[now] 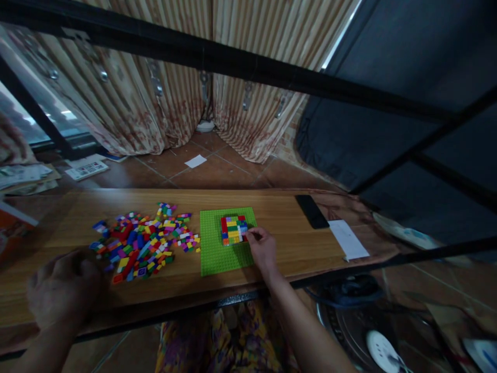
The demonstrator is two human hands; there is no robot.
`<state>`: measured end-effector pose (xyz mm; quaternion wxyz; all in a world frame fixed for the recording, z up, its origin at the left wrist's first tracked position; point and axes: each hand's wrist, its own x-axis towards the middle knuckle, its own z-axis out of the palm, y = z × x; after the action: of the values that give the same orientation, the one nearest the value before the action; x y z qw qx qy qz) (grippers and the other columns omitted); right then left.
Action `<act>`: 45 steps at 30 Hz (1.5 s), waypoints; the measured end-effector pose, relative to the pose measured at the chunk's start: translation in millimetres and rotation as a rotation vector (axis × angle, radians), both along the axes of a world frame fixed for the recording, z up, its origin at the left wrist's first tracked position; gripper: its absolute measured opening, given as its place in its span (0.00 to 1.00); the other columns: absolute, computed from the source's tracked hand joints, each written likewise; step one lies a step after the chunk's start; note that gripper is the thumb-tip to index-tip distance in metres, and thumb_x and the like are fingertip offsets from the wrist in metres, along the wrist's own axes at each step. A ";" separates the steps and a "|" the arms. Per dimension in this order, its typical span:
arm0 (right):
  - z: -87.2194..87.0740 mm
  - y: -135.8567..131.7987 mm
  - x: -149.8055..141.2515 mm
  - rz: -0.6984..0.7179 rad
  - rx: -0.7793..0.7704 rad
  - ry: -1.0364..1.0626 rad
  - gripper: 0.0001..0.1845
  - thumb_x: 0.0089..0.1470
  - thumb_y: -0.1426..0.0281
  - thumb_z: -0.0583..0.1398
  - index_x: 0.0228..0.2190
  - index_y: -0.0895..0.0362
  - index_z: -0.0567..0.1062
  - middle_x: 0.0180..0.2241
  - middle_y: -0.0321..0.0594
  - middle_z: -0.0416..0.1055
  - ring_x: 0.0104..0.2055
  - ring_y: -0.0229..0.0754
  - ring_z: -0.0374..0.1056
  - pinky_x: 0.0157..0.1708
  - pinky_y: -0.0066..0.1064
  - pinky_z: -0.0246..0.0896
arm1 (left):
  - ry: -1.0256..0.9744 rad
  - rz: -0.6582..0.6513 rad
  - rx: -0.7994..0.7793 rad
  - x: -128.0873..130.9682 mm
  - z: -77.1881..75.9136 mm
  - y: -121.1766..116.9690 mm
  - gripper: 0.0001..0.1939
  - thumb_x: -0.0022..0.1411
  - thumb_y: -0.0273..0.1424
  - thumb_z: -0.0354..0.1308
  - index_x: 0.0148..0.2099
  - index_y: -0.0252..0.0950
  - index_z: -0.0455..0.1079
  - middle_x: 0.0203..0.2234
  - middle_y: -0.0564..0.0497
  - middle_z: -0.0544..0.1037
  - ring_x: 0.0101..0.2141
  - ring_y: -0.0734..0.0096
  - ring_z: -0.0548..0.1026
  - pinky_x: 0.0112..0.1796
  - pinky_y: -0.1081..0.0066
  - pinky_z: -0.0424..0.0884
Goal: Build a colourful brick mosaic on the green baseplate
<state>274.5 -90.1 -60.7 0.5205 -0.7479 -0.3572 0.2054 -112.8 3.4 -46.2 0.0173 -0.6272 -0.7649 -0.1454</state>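
A green baseplate (217,248) lies on the wooden table (295,243). On it stands a small block of stacked coloured bricks (233,229). My right hand (263,247) rests at the block's right edge, fingertips pinched against it. A heap of loose coloured bricks (142,241) spreads to the left of the plate. My left hand (62,287) lies curled on the table, left of and nearer than the heap, fingers folded under; what it holds, if anything, is hidden.
A black phone (311,211) and a white paper slip (348,239) lie at the table's right end. Black frame bars cross overhead. Curtains hang behind. Papers lie on the tiled floor at the left, a fan below the table at the right.
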 end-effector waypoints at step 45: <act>5.9 3.0 16.7 0.013 -0.069 0.124 0.15 0.34 0.58 0.68 0.23 0.56 0.79 0.23 0.39 0.77 0.28 0.44 0.71 0.31 0.35 0.62 | -0.117 -0.024 0.196 0.0 -15.0 -3.9 0.18 0.61 0.33 0.48 0.48 0.34 0.72 0.48 0.40 0.75 0.50 0.52 0.69 0.53 0.56 0.63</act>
<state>291.2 -87.0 -54.8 0.5141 -0.7490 -0.3218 0.2666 -112.8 -0.6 -61.2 0.0321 -0.6221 -0.7392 -0.2560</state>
